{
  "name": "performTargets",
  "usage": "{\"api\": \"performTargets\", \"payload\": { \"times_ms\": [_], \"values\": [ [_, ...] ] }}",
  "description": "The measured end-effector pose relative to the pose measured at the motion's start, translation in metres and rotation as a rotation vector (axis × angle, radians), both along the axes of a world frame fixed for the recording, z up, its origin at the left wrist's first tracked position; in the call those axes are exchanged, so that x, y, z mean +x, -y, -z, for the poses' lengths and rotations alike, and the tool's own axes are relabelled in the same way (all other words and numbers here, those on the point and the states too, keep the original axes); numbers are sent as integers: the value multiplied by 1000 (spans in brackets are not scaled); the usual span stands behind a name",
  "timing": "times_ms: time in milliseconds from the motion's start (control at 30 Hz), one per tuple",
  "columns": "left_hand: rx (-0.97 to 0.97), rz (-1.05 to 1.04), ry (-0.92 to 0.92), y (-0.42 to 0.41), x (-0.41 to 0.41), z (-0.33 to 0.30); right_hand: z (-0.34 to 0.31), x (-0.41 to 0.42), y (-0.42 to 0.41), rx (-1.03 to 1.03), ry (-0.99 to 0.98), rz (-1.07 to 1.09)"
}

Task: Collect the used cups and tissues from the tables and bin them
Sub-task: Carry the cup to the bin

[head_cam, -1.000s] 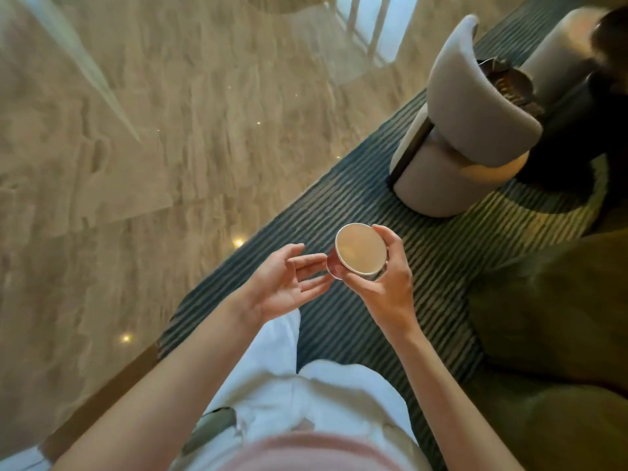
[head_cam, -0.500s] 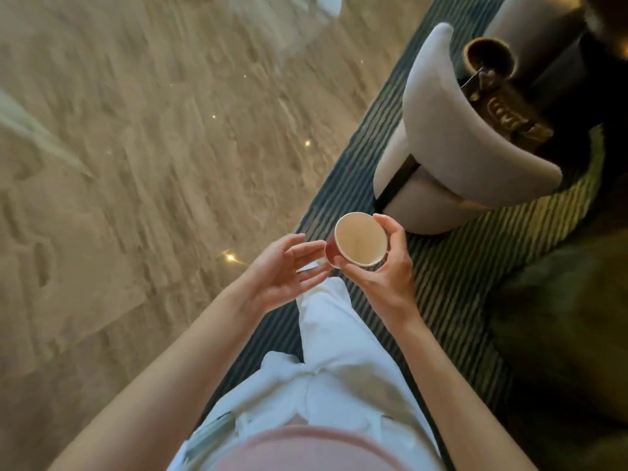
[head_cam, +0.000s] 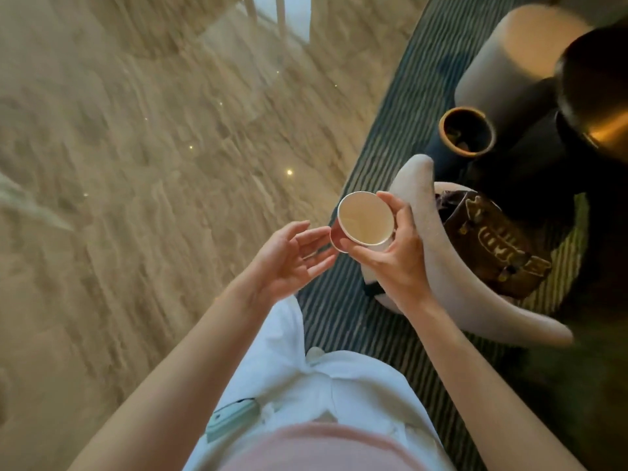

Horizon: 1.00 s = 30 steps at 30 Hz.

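Over the striped carpet (head_cam: 343, 321), in front of the body: paper cup (head_cam: 365, 217), mouth up, red outside (inside looked empty)
Right hand (head_cam: 396, 256): thumb and fingers curled round the cup
Left hand (head_cam: 289, 260): palm up, fingers relaxed, tips just beside the cup's base
Beyond: curved pale chair (head_cam: 438, 263) with a brown bag (head_cam: 492, 243) on its seat; dark round bin (head_cam: 465, 130) farther off
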State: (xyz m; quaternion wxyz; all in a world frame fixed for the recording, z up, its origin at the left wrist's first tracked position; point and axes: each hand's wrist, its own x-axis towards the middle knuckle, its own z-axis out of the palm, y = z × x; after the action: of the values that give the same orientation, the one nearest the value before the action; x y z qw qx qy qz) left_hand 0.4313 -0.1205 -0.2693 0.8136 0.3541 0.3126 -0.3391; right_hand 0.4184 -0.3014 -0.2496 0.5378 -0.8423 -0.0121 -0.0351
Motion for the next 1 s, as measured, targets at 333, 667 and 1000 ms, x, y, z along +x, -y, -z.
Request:
{"api": "performTargets", "payload": {
  "times_ms": [333,667,1000],
  "values": [
    [49,249,-6,7,312,3,13,263,-6,118,-50,292],
    [104,603,-94,130,538,38,52,443,85,239,-114,628],
    [89,933,-83,336,747,40,51,615,258,209,-103,911]
  ]
}}
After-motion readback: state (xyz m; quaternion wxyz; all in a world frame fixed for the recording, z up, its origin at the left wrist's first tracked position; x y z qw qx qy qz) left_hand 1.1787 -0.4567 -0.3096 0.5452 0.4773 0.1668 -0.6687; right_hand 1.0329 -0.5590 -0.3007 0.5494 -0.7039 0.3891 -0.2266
